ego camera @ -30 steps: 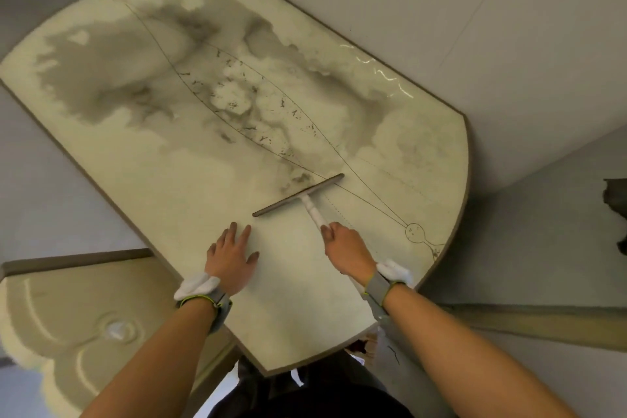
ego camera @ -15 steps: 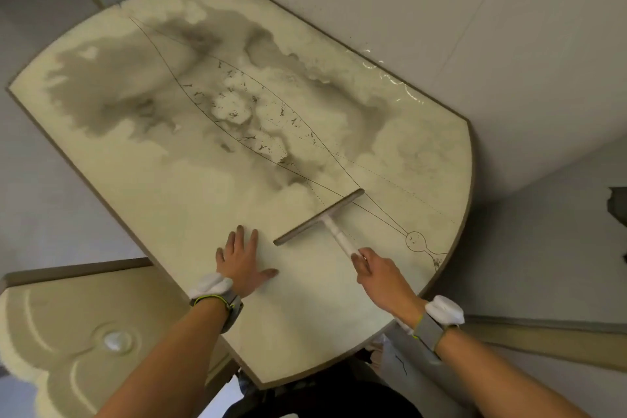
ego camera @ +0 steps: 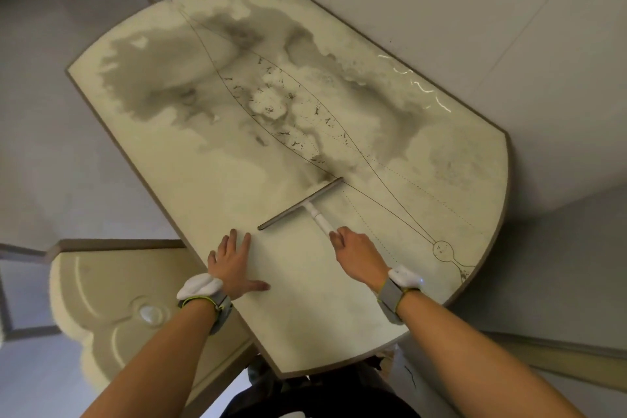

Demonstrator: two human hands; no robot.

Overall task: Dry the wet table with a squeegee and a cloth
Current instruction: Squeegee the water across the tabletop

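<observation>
The cream table (ego camera: 190,180) with a brown rim has a large dark wet patch (ego camera: 163,85) over its far half and glinting water (ego camera: 420,85) along the wall side. A squeegee (ego camera: 302,203) lies with its blade flat on the tabletop at the near edge of the wet area. My right hand (ego camera: 359,253) grips the squeegee's white handle. My left hand (ego camera: 234,265) rests flat on the table with fingers spread, left of the blade. No cloth is in view.
A white wall (ego camera: 475,27) runs along the table's right side. A cream seat (ego camera: 112,309) stands low at the left beside the table. Grey floor (ego camera: 51,146) shows to the left. Thin drawn lines and a small circle (ego camera: 442,250) mark the tabletop.
The squeegee and my right hand shifted a little across the near part of the table while the camera view moved. My left hand stayed flat on the table.
</observation>
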